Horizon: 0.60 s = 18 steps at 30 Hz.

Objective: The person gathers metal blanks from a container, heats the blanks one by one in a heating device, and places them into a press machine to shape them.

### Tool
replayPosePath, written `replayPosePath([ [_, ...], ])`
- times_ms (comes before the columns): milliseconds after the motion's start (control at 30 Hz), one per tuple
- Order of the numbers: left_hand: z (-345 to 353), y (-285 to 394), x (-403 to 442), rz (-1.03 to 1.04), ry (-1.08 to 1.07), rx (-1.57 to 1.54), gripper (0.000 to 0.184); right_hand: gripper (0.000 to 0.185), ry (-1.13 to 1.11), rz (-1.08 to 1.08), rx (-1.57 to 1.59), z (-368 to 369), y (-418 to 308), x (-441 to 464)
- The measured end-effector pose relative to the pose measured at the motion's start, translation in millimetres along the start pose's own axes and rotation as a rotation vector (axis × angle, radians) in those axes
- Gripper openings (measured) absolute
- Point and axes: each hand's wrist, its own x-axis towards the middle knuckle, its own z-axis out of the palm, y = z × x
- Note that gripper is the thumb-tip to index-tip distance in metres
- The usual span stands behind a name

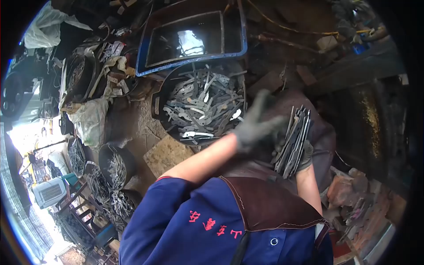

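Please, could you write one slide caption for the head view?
Gloved right hand holds a bundle of flat metal pieces; the left hand, spread open, is near a loaded tub.

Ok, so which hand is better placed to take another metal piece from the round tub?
Probably the left hand: though blurred, it looks empty, fingers spread, and is nearer the round tub. The right hand is occupied holding a bundle of metal pieces.

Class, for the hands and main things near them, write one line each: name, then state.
Left hand: gloved, open, spread, blurred
Right hand: gloved, closed around strips
Strips: bunched together, held
Basin: open, heaped with loose metal pieces
Metal pieces: jumbled
Blue-rimmed tub: surface inside reflecting light
Apron: worn
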Motion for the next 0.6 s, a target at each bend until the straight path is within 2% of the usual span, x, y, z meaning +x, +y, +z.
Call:
replayPosePath([
  [33,-23.4,4.3,-8.2,0.016,0.052,-0.061,0.093,0.094,-0.030,0.007,0.051,9.5,1.8,3.8],
  [67,-56.2,4.4,-10.5,0.052,0.103,0.451,0.094,0.094,-0.067,-0.020,0.029,11.2,-0.5,5.4],
  [100,-74.3,3.3,-18.7,-0.080,0.169,0.629,0.099,0.094,-0.104,-0.049,0.006,11.7,-1.5,6.0],
  [133,-96.1,-30.0,-28.3,-0.099,0.160,1.021,0.105,0.095,-0.100,-0.050,0.025,11.1,-0.2,6.0],
  [167,-103.2,-41.5,-31.4,-0.235,0.082,1.168,0.114,0.095,-0.091,-0.059,0.029,11.5,0.1,5.3],
  [233,-103.5,-63.6,-28.1,-0.346,-0.006,1.366,0.123,0.098,-0.092,-0.019,0.053,12.4,0.4,5.5],
  [367,-93.2,-64.6,8.4,-0.403,-0.028,1.494,0.128,0.099,-0.095,-0.024,0.021,14.2,-0.8,7.1],
  [433,-99.1,-60.6,21.6,-0.460,-0.248,1.556,0.128,0.098,-0.065,-0.034,0.024,12.1,-2.0,5.8],
  [467,-100.7,-66.2,21.3,-0.417,-0.255,1.575,0.124,0.098,-0.068,-0.017,0.025,13.0,-2.8,6.2],
  [567,-99.7,-61.2,11.5,-0.396,-0.306,1.446,0.120,0.097,-0.055,-0.025,0.015,11.7,-3.5,5.7],
  [600,-98.5,-75.8,1.0,-0.368,-0.151,1.415,0.116,0.096,-0.035,-0.046,0.009,9.7,-2.9,6.8],
])
